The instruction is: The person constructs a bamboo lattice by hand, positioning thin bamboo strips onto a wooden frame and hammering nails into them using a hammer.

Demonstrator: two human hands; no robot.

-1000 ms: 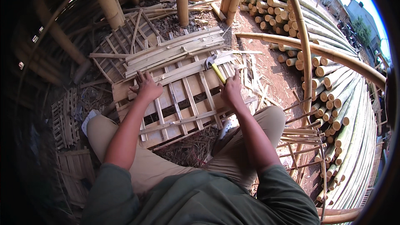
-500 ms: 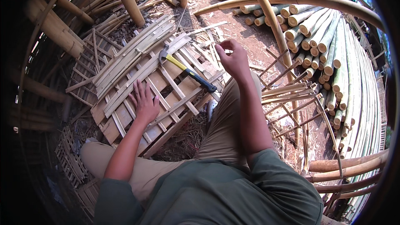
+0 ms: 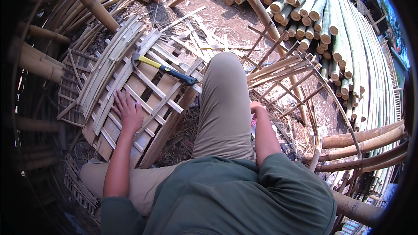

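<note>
Slatted frame point(image 3: 156, 90) of pale strips, lying aslant, gaps between crosspieces. Claw hammer point(image 3: 163, 68) resting across the slats, dark head to the left, yellow-and-dark handle running rightward. More pale strips point(image 3: 109, 63) bunched side by side along the frame's left part.

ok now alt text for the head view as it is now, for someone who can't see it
A person's left hand rests open on a slatted wooden panel, near a yellow-and-black hammer lying across its slats. The right hand is beside the raised right leg, partly hidden. Stacked bamboo poles stand out at upper right.
</note>
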